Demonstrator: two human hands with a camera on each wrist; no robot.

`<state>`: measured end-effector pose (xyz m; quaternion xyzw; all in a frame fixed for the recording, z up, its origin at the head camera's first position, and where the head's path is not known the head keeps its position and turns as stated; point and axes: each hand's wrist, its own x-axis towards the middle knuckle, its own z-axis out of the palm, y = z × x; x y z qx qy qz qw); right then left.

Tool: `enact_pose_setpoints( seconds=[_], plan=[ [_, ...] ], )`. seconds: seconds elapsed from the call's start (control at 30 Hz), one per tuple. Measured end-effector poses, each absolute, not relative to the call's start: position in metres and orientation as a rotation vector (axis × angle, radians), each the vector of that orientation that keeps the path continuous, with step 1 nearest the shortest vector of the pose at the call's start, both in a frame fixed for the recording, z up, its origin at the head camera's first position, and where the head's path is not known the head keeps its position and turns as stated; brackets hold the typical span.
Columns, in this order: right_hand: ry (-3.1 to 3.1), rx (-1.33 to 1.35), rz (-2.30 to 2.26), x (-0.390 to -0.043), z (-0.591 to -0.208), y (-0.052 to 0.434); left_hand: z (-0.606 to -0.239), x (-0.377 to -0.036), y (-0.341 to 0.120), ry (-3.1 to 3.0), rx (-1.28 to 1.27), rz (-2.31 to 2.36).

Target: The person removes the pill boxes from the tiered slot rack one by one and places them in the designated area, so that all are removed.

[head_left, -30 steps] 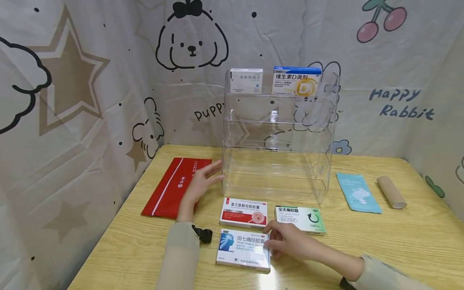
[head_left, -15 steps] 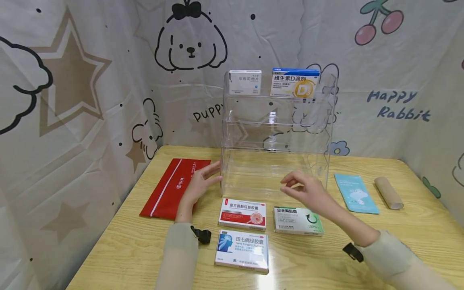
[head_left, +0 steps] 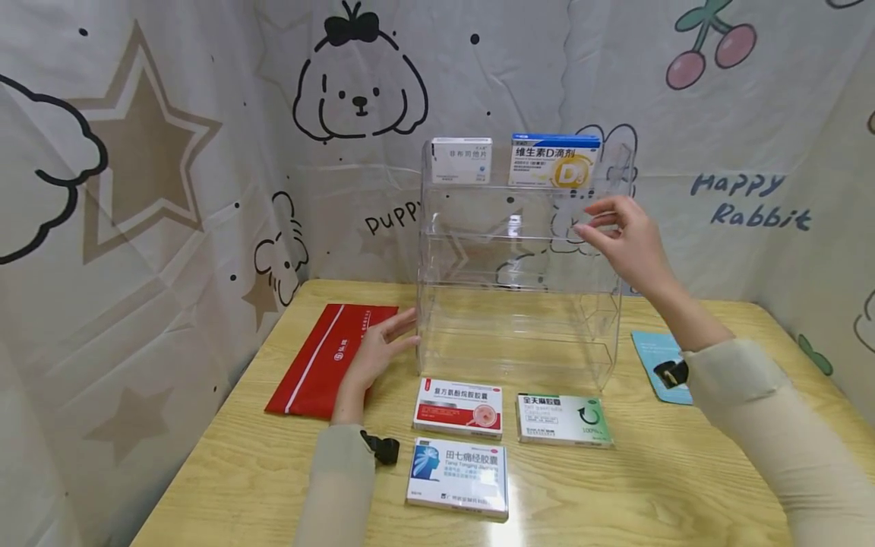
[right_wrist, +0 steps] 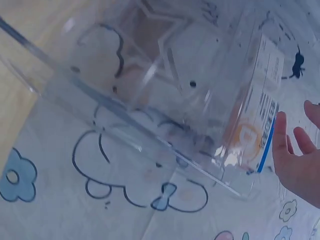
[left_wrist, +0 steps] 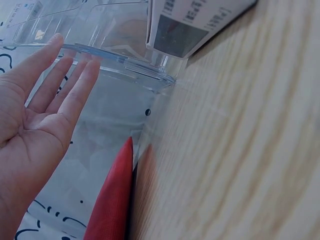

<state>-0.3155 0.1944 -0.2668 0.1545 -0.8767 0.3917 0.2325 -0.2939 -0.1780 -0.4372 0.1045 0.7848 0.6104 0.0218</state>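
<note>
A clear tiered rack (head_left: pixel 516 363) stands on the table. On its top tier are a white medicine box (head_left: pixel 462 162) and a blue, white and yellow vitamin D box (head_left: pixel 555 162). My left hand (head_left: pixel 374 355) rests extended fingers on the rack's left side; the left wrist view shows that hand (left_wrist: pixel 42 120) with its palm bare. Raised before the rack's right side, my right hand (head_left: pixel 632 239) has slightly bent fingers and holds nothing. A red-and-white box (head_left: pixel 458 408), a green-and-white box (head_left: pixel 563 420) and a blue-and-white box (head_left: pixel 458 480) lie in front of the rack.
A red pouch (head_left: pixel 328 361) lies left of the rack, beside my left forearm. On the right, a light blue packet (head_left: pixel 652 353) is partly covered by my right arm. Patterned cloth (head_left: pixel 355 220) hangs behind and beside the table.
My right hand has left the blue-and-white box, moving up and right past the green-and-white box to the rack's upper tiers. The cardboard tube is now hidden behind that arm. My left hand stays put.
</note>
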Motion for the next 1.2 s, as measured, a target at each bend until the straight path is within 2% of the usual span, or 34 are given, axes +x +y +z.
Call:
enact_pose_setpoints(
  seconds=[0.53, 0.8, 1.2],
  plan=[
    [-2.425, 0.134, 0.882, -0.382, -0.201, 0.207, -0.442, -0.297, -0.18, 2.447, 0.416, 1.92],
    [-2.603, 0.207, 0.742, -0.401, -0.189, 0.203, -0.44, -0.294, -0.18, 2.447, 0.402, 1.915],
    [-2.673, 0.267, 0.721, -0.41, -0.186, 0.2, -0.437, -0.289, -0.178, 2.453, 0.373, 1.916]
  ],
)
